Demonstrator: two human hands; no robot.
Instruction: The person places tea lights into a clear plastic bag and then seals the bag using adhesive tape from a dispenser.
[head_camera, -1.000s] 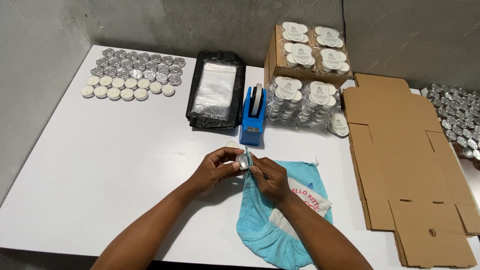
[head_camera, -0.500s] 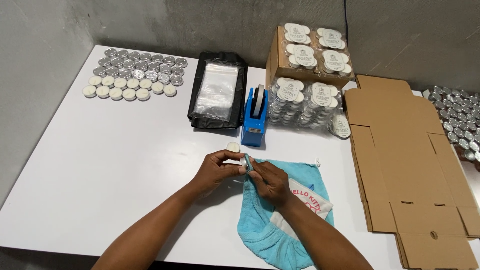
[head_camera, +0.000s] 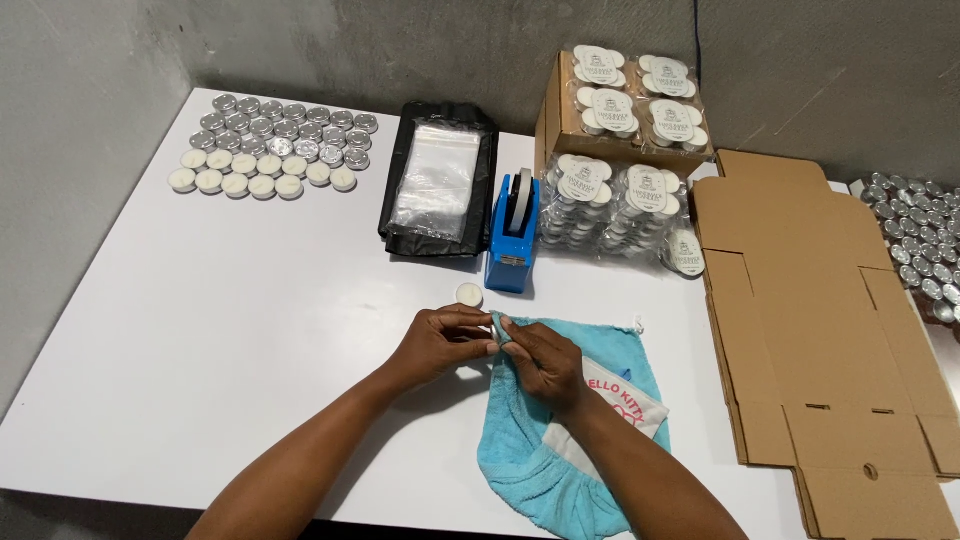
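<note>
My left hand (head_camera: 440, 345) and my right hand (head_camera: 545, 365) meet fingertip to fingertip over the white table (head_camera: 230, 350). Between them is a small item, mostly hidden by a fold of the blue towel (head_camera: 545, 460). The left fingers pinch that item. The right fingers press the towel's edge against it. The towel lies flat under my right wrist, with a white printed patch on it. A bare white tealight candle (head_camera: 469, 294) sits on the table just beyond my left fingers, untouched.
A blue tape dispenser (head_camera: 512, 235) stands behind the hands. Clear bags lie on black plastic (head_camera: 438, 180). Rows of silver cups and white candles (head_camera: 270, 140) fill the far left. Packed candle bags (head_camera: 620, 190) surround a carton; flat cardboard boxes (head_camera: 820, 320) lie at right.
A silver cup showed between my fingertips a second ago; the towel fold now covers it. The white candle now lies apart from my hands on the table.
</note>
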